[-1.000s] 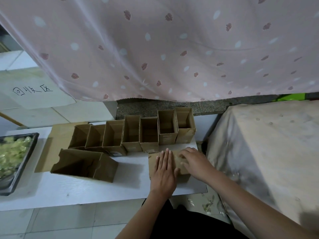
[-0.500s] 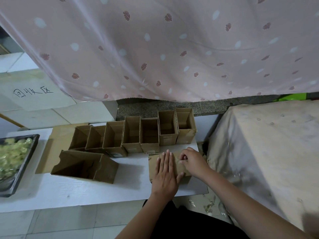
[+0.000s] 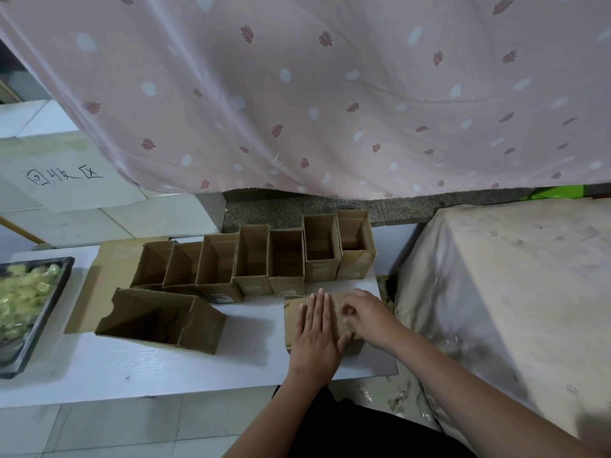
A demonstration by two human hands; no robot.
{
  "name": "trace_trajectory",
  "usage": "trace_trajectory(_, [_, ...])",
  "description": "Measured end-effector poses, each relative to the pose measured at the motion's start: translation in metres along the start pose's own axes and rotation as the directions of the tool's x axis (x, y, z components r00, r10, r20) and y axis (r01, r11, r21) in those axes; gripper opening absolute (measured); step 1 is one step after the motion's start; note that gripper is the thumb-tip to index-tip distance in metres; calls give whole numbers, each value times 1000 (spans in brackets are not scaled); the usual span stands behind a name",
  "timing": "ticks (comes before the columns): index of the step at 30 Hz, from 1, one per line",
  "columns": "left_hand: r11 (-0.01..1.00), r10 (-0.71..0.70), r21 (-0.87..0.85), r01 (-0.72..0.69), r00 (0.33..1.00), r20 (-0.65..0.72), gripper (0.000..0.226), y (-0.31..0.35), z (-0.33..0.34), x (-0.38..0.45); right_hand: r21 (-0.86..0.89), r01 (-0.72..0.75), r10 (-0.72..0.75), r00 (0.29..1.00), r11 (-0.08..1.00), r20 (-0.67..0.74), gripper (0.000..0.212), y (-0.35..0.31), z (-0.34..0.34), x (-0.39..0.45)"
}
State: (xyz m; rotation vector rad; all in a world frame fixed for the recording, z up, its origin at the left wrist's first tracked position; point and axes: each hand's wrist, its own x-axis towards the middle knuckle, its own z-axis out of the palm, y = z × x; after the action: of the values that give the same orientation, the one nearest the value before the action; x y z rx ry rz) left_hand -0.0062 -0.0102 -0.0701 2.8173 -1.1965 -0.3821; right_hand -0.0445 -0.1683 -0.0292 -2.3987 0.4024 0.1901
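- Down at the 5 o'clock corner of the white table (image 3: 99,368), a flattened cardboard piece (image 3: 292,320) lay flat, and both hands were on it.
- Left hand (image 3: 315,338): palm down, fingers straight and close together, pointing to 12 o'clock, pressing the cardboard onto the tabletop and gripping nothing.
- Right hand (image 3: 372,317): it came in from 4 o'clock and sat on the right part of the same piece, fingers bent down onto it. It was blurred, so I could not tell whether it pinched a flap or only pressed.
- The two hands sat just beside each other, with the left thumb close under the right hand.
- At 12 o'clock from the hands, a row of seven open boxes (image 3: 253,259) stood upright, side by side and touching, mouths up.
- At 9 o'clock from the hands, a larger box (image 3: 198,328) lay tipped on its side, its mouth facing 9 o'clock.
- Behind it, a flat cardboard sheet (image 3: 115,256) lay on the table, running under the left end of the row.
- Far out at 9 o'clock, a dark tray (image 3: 53,305) held pale yellow pieces (image 3: 20,292).
- At 3 o'clock, a cloth-covered block (image 3: 512,292) stood beside the table.
- Up at 12 o'clock, a pink patterned curtain (image 3: 330,94) hung over it all, with a handwritten paper sign (image 3: 62,175) at 10 o'clock.
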Motion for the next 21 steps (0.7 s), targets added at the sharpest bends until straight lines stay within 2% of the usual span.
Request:
trace_trajectory(3, [1000,-5,7,5,1000,19,86,-1,0,2,33,-13,13,1000,999,-6,6,0,-2,3])
trace_trajectory(6, [1000,3,-12,-3,1000,12,86,-2,0,3,123,-49,46,999,991,23,21,6,-5,-3])
trace_trajectory(9, [1000,-3,-16,3,1000,17,87,-3,0,2,221,-126,120,992,967,43,22,19,-5,-12])
trace_trajectory(11, [1000,-7,-19,7,1000,24,86,-2,-1,2,377,-227,223,973,898,57,16,26,-6,-14])
trace_trajectory(13, [1000,-11,-22,12,1000,29,85,-2,-1,2,529,-313,339,940,789,52,30,30,-5,-18])
trace_trajectory(15, [1000,-12,-12,13,999,35,85,-2,-1,2,582,-342,419,908,738,2,36,34,0,-21])
trace_trajectory(18, [1000,-16,-5,17,999,39,85,-3,-1,2,647,-346,464,886,679,-13,23,35,3,-19])
trace_trajectory(21, [1000,-16,-5,16,999,33,85,-3,0,3,749,-340,497,867,568,16,16,35,-4,-18])
